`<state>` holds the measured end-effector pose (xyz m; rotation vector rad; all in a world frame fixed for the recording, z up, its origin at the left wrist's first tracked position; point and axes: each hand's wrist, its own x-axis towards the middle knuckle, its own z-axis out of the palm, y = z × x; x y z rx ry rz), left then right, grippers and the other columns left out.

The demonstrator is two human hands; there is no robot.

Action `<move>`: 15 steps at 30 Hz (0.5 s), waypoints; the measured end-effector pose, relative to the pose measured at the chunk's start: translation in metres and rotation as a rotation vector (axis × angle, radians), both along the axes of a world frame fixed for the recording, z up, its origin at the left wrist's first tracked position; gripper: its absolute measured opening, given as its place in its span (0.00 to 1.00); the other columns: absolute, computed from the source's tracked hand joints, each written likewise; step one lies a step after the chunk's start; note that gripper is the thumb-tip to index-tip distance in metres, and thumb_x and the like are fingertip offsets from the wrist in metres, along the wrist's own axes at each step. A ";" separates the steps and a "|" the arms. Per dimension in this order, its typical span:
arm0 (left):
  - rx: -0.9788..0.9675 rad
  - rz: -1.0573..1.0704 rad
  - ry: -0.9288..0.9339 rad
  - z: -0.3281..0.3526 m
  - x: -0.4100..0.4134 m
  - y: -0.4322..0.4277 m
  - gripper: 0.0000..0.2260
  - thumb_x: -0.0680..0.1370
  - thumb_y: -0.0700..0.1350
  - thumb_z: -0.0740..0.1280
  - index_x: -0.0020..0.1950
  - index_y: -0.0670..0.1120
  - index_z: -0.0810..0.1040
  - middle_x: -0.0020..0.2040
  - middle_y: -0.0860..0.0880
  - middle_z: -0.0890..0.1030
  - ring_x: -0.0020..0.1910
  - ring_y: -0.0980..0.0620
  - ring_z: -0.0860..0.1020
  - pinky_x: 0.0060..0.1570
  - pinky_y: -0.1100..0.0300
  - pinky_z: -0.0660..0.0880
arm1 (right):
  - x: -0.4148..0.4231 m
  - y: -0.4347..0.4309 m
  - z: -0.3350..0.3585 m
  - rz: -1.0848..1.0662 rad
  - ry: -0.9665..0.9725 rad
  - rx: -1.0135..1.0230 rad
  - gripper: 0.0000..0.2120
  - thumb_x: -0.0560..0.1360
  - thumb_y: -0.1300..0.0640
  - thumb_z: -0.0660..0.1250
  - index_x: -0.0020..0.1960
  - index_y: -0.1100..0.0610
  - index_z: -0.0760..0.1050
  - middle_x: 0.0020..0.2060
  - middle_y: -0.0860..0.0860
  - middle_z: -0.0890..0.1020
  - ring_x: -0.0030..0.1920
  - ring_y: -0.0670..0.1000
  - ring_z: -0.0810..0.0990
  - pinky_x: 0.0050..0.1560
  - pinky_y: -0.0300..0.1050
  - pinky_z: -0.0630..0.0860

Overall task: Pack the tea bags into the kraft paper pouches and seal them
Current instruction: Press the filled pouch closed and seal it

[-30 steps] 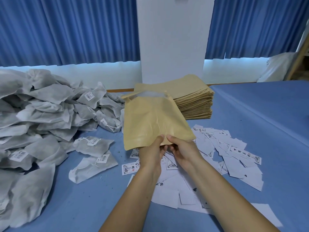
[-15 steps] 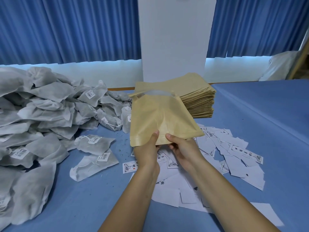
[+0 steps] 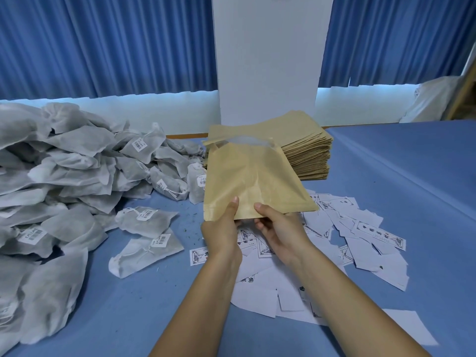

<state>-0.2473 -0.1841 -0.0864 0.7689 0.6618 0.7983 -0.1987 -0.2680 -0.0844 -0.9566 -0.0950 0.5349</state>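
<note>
A heap of grey tea bags [image 3: 64, 176] covered the left side of the blue table [image 3: 412, 176], several carrying small barcode tags. Two loose tea bags [image 3: 145, 219] lay flat just in front of the heap, near the left forearm.

The left forearm reached in from the bottom edge towards the middle. The left hand [image 3: 222, 228] gripped the lower left corner of a kraft paper pouch [image 3: 247, 181], its thumb pressed flat on the near face and its fingers hidden behind the paper. The pouch was held off the table and tilted, with its sealed bottom edge towards the person. Its mouth pointed away and gaped slightly, showing a pale inside.

The right hand [image 3: 280, 228] pinched the same bottom edge just beside the left. Its thumb lay along the front and its fingers curled underneath. The two hands were close together but apart.

Behind the pouch stood a stack of flat pouches [image 3: 306, 150], against a white pillar [image 3: 268, 60]. Printed paper labels [image 3: 360, 228] lay scattered under and to the right of the right forearm.
</note>
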 end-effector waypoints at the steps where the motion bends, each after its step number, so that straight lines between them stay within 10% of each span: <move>1: -0.001 -0.020 0.004 0.000 0.000 0.000 0.10 0.72 0.39 0.74 0.51 0.41 0.79 0.44 0.46 0.84 0.33 0.50 0.83 0.28 0.64 0.76 | 0.000 0.001 0.000 0.018 0.014 -0.010 0.05 0.72 0.68 0.70 0.45 0.61 0.79 0.37 0.53 0.84 0.36 0.50 0.79 0.37 0.38 0.78; 15: 0.116 0.108 0.071 0.002 0.000 0.005 0.05 0.77 0.44 0.70 0.47 0.43 0.80 0.41 0.49 0.82 0.39 0.53 0.80 0.36 0.63 0.77 | 0.000 0.001 0.003 -0.030 0.036 -0.023 0.08 0.73 0.68 0.69 0.52 0.61 0.77 0.43 0.52 0.82 0.39 0.48 0.79 0.39 0.38 0.78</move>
